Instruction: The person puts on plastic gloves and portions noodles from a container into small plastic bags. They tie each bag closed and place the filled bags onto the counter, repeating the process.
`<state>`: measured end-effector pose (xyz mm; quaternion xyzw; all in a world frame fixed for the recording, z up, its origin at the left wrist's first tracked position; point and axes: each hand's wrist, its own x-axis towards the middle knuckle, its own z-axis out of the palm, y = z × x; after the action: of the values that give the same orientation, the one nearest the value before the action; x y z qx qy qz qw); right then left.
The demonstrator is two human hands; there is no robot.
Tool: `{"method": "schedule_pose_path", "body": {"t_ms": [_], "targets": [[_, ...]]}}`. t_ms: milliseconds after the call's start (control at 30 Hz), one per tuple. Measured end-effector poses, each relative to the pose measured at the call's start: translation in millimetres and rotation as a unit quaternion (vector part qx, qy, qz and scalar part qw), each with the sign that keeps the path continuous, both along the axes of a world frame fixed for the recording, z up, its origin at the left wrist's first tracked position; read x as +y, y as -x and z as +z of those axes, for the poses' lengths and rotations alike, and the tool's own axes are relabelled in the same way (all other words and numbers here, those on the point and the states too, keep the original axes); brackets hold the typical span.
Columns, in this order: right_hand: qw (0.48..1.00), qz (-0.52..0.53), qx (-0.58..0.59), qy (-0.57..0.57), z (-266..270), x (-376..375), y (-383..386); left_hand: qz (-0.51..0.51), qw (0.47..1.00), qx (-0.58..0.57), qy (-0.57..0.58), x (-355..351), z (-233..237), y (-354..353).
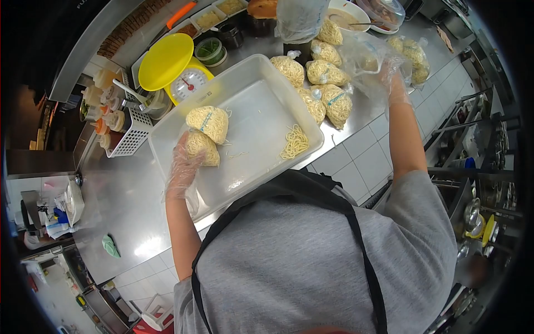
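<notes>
A large translucent tub (250, 180) rests on the steel counter with two bags of noodles (207, 123) at its left end. My left hand (184, 165), in a clear plastic glove, is closed around the side of the lower noodle bag (201, 147). A small heap of loose noodles (295, 142) lies near the tub's right end. My right hand (395, 72), gloved too, reaches to the upper right and grips a clear plastic bag (361, 54). Several tied noodle bags (328, 72) stand between that hand and the tub; more noodle bags (414, 55) lie beyond it.
Behind the tub stands a yellow scale (189, 83) with a yellow bowl (165, 61). A white basket of bottles (130, 133) is at the left. A green cloth (110, 245) lies near the counter's left edge. A white bowl (347, 14) sits at the back.
</notes>
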<state>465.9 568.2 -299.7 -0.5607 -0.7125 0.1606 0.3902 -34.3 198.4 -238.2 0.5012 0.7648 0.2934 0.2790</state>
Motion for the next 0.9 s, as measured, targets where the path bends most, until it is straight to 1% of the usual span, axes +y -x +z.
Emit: {"method": "schedule_pose_path", "body": {"t_ms": [67,133,200,333,367,400,433,500,533,633,700,733,800,900], "targets": [[0.998,0.013,-0.042,-0.036,-1,-5,7,0.004,1.000,-0.014,-0.004,0,-1,1],[0.996,0.027,-0.055,-0.058,-4,-9,12,0.005,0.999,-0.031,-0.008,0,-7,2],[0.995,0.037,-0.048,-0.076,-10,-10,18,0.009,0.997,-0.076,-0.021,0,-13,6],[0.992,0.068,-0.027,-0.101,-14,-6,33,0.014,0.998,-0.053,-0.025,-1,-13,6],[0.975,0.054,-0.168,-0.132,-10,-8,31,0.016,0.998,-0.058,-0.020,0,-10,5],[0.937,0.037,-0.307,-0.160,-7,-12,28,0.015,0.998,-0.063,-0.015,0,-8,3],[0.937,0.037,-0.308,-0.158,-1,-13,24,0.013,0.998,-0.065,-0.013,1,-8,3],[0.878,-0.017,-0.473,-0.076,28,-25,32,0.014,0.998,-0.054,-0.009,0,-9,4],[0.859,-0.033,-0.509,-0.051,36,-24,34,0.016,0.998,-0.055,-0.008,0,-7,3],[0.853,-0.068,-0.518,-0.014,52,-12,35,0.012,0.999,-0.049,-0.010,0,1,-3],[0.858,-0.076,-0.508,0.004,59,-4,34,0.023,0.995,-0.094,-0.001,1,5,-4],[0.862,-0.073,-0.501,0.011,64,-1,32,0.026,0.995,-0.095,-0.002,2,8,-5],[0.870,-0.067,-0.487,0.026,71,1,31,0.022,0.999,-0.039,0.011,0,12,-8],[0.882,-0.050,-0.468,0.038,81,1,24,0.027,0.999,-0.043,0.007,0,6,-5]]}}
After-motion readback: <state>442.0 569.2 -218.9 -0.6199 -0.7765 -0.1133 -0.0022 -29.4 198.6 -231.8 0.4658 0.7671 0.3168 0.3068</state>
